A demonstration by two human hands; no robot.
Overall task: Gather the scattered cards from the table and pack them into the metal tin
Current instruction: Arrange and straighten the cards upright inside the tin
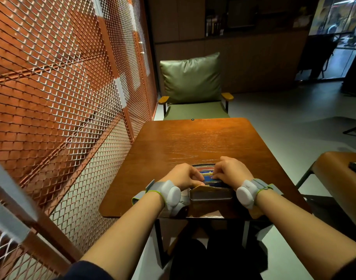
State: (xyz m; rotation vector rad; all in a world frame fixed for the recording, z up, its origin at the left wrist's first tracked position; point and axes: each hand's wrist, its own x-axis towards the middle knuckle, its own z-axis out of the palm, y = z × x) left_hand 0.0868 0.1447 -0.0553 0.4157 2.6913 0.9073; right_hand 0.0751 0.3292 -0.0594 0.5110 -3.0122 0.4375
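the table (193, 142) was bare over most of its top, with no loose cards to be seen, so the gathering looked done and the packing under way. an empty green chair (193, 83) stood past its far edge and a mesh screen (62, 87) ran along the left. the tin (211, 196) sat near the table's front edge, its near wall facing the person, probably kept close so both hands could work over it. the cards (205, 172) stood as a coloured pack between the hands, above and just behind the tin wall; whether they already sat inside could not be told. the left hand (183, 174) and right hand (229, 170) had their fingers curled together on the pack from either side, likely to square it and press it down. each wrist wore a grey band.
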